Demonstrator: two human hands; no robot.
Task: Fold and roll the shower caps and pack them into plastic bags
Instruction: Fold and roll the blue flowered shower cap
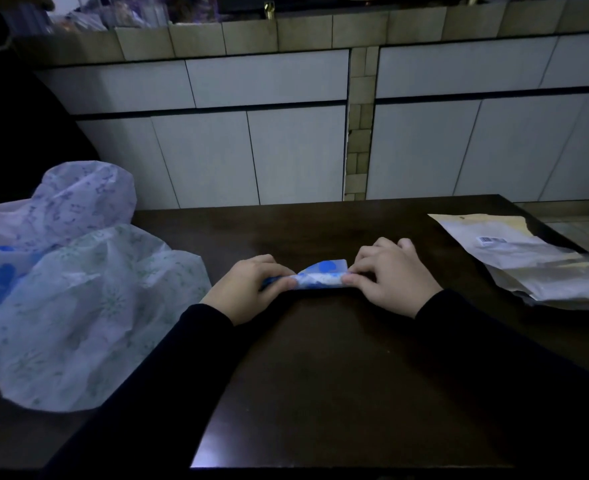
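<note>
Your rolled cap (320,278), white with blue hearts, lies crosswise on the table centre, one flap still standing up. At your left sit three loose caps (78,289), puffed open. The bags (535,261) lie flat at right.

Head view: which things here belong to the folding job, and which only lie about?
Job: rolled blue cap, held by left hand and right hand; loose caps; plastic bags.
Lying about: white cabinets; dark table.
</note>
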